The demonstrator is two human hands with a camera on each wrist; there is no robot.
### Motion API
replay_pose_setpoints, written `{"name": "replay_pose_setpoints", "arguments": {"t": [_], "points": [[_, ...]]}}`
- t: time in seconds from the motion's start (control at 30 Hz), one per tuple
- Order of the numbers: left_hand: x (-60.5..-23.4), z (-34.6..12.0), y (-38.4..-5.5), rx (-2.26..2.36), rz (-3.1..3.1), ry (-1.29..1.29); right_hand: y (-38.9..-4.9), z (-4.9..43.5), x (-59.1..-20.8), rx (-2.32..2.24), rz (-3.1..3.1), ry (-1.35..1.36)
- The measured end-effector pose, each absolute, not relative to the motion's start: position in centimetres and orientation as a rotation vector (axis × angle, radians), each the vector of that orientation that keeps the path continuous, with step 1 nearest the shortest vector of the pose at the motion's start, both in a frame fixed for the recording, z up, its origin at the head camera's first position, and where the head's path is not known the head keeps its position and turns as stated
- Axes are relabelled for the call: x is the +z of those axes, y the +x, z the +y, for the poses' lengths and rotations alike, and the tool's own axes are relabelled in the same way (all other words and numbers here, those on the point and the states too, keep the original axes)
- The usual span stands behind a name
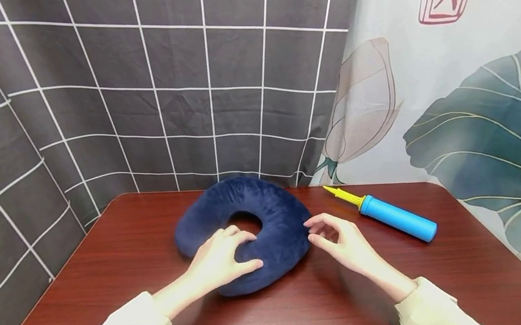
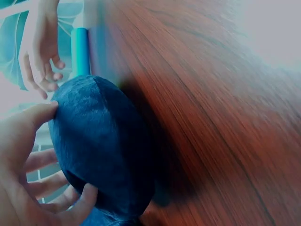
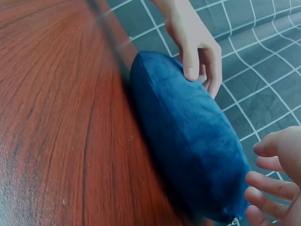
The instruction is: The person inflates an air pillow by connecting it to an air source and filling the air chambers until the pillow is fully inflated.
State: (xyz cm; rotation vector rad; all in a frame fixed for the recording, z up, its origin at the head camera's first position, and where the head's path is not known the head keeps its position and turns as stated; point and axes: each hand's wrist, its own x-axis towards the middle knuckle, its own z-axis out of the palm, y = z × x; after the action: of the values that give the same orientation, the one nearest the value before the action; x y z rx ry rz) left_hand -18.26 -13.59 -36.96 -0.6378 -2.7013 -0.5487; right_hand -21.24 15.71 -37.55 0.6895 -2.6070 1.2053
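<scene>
A dark blue plush neck pillow (image 1: 279,214) lies on the table, curving round a central hole. My left hand (image 1: 219,258) holds its near left part, the thumb on top and the fingers bent over the inner edge toward the hole. In the left wrist view, that hand's fingers (image 2: 84,202) curl against the blue cloth. On the pillow's right side is my right hand (image 1: 343,243), loosely bent, its fingertips right at the outer edge. The right wrist view shows its fingers (image 3: 270,186) spread beside the pillow's end, where a small zipper pull (image 3: 234,220) shows.
A hand pump (image 1: 399,218) with a blue barrel and yellow nozzle lies right of the pillow on the reddish-brown table (image 1: 130,247). A dark gridded curtain (image 1: 182,66) hangs behind, and a white cloth with leaf prints (image 1: 506,115) hangs along the right.
</scene>
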Motion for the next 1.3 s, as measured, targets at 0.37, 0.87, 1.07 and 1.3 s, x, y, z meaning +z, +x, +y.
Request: {"name": "replay_pose_setpoints", "arguments": {"t": [0.37, 0.87, 1.07, 1.3], "points": [[-37.2, -11.3, -18.1, -0.600, -2.643, -0.751, -21.3, 16.2, -37.3, 1.147, -2.554, 0.646], [-37.1, -10.6, -18.0, -0.803, -2.600, -0.933, -21.3, 16.2, -37.1, 1.069, -2.561, 0.602], [-36.8, -11.3, -18.6, -0.903, -2.590, -0.955, -20.7, 15.2, -37.5, 0.991, -2.571, 0.546], [-36.0, -12.4, -19.2, -0.743, -2.543, -0.923, -20.3, 13.8, -38.6, 0.931, -2.649, 0.475]]}}
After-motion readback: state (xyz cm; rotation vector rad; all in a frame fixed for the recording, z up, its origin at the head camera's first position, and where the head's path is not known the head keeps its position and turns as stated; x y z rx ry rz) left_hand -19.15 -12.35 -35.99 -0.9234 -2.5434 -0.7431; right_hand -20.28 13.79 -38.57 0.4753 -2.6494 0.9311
